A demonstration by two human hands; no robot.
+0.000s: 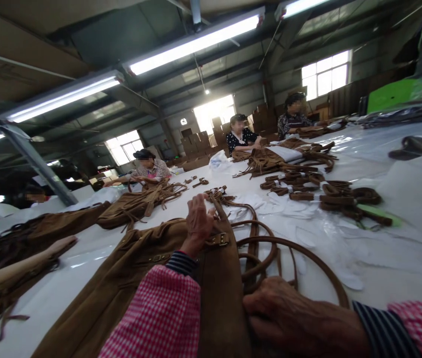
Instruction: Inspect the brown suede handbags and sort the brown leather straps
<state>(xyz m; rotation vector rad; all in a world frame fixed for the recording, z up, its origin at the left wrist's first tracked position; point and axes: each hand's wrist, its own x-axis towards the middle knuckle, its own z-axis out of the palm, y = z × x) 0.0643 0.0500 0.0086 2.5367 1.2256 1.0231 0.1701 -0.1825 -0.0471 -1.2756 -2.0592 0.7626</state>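
Observation:
A large brown suede-looking bag (121,293) lies before me, with a metal buckle (223,239) on a short tab and long rounded handles (307,253) looping to its right. At its upper edge, my left hand (199,223) is closed with bent fingers beside a brown strap; its fingertips seem to pinch the edge there, partly hidden. My right hand (289,313) is curled closed against the bag's right side, below the handles. Its fingertips are tucked out of sight at the bag's edge.
Bundled brown straps (337,194) and white paper pieces (281,206) lie on the white table (400,258). More brown bags (132,204) are at the left, where another person's forearm (13,268) reaches in. Several co-workers (240,136) sit across the table.

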